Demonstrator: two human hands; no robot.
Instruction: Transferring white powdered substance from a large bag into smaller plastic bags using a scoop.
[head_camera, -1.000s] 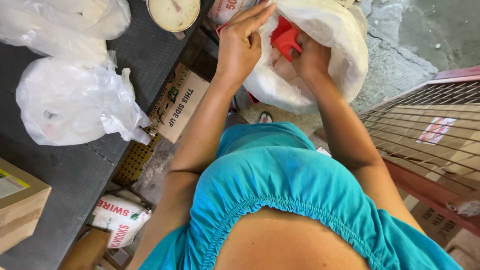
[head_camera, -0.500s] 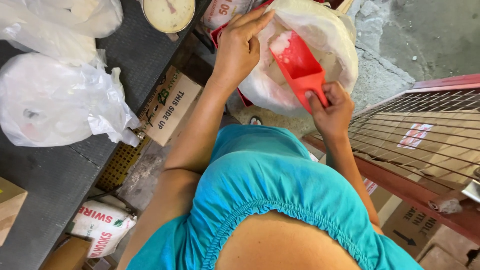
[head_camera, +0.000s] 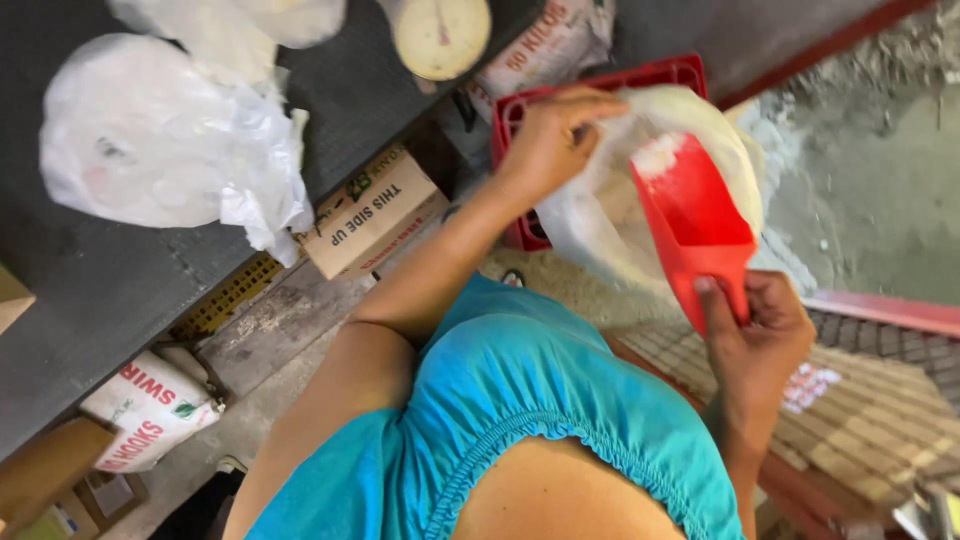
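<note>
My right hand (head_camera: 752, 330) grips the handle of a red plastic scoop (head_camera: 692, 215), which is tilted with a little white powder at its far end, over the mouth of a white plastic bag (head_camera: 605, 220). My left hand (head_camera: 552, 135) pinches the bag's upper rim and holds it open. The bag sits in or against a red crate (head_camera: 590, 90). My arms reach out over my turquoise top.
A dark table (head_camera: 120, 280) at the left carries tied white plastic bags (head_camera: 165, 140) and a dial scale (head_camera: 442, 35). Under it lie a cardboard box (head_camera: 365, 215), printed sacks (head_camera: 150, 405) and a yellow crate. A wire rack (head_camera: 880, 400) stands at the right.
My right hand came out of the bag with the red scoop and drew it back toward me. My left hand stays on the bag's rim. The view shifted right.
</note>
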